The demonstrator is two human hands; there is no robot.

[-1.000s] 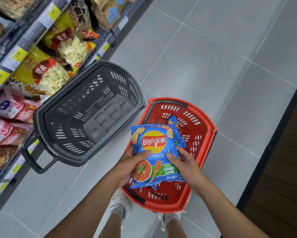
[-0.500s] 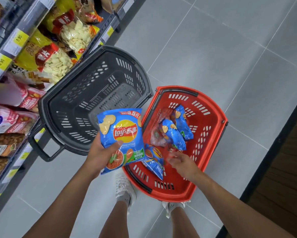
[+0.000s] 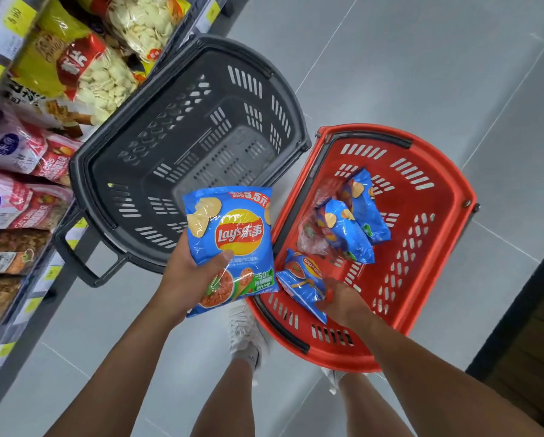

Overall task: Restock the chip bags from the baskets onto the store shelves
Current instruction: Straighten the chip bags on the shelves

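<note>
Above the grey floor (image 3: 390, 74), the left hand (image 3: 182, 279) pinches a chip bag (image 3: 233, 234) under its thumb, while the right hand (image 3: 340, 301) touches a second bag (image 3: 299, 283) in the red basket (image 3: 434, 247), its fingers too blurred to tell.

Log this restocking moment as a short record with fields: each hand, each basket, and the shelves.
left hand: grips a blue chip bag above where the two baskets meet
right hand: down in the red basket, on the near bag; grip unclear
red basket contents: near bag, plus two middle bags, all blue
black basket: on the floor, beside the shelves
shelves: at left, stocked with snack packs
</note>
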